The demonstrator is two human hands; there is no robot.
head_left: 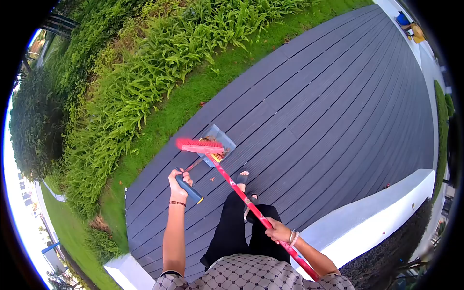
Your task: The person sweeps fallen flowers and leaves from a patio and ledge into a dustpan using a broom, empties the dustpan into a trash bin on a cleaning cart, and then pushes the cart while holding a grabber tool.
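Note:
My left hand (180, 181) is closed around the grey-blue, yellow-tipped handle of a dustpan (229, 141). The dustpan's translucent pan is over the dark decking, and brown leaf litter shows inside it. A broom (233, 182) with a red stick runs diagonally across the view, and my right hand (279, 231) grips that stick low in the picture. Its red bristle head (201, 147) is in front of the pan, hiding part of it; the bristles point up and look slightly blurred at the left end. Whether the broom head touches the pan I cannot tell.
Dark plank decking (309, 121) lies around my sandalled feet (241, 179). A small leaf (211, 179) is on the planks. Grass and ferns (159, 82) border the left side. A low white wall (357, 217) stands at right. Blue and yellow objects (415, 33) sit far off.

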